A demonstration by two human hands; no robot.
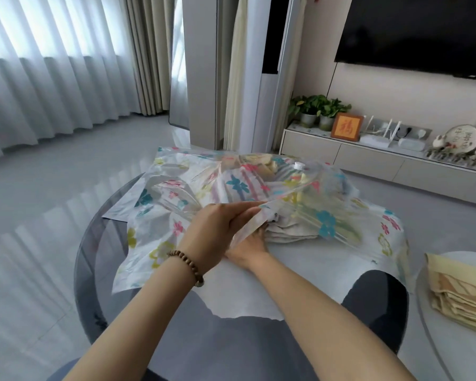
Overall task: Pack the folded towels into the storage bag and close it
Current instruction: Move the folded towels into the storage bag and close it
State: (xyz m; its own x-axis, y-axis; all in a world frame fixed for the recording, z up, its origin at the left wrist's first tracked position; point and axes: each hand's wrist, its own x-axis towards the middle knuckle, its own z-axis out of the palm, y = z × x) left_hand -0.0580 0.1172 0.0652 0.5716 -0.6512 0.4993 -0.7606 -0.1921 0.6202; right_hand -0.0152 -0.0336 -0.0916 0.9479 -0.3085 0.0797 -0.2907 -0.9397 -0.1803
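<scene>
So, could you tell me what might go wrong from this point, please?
The left hand lifts the storage bag open by one edge only; the thin film could slip and drop onto the right hand pushing a towel inside. The bag overhangs the glass table and could slide. The stack of folded towels still waits, so space may run short.

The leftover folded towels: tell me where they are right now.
In the head view, the folded towels are stacked at the lower right on a small white table, outside the storage bag, to the right of the right hand.
</scene>
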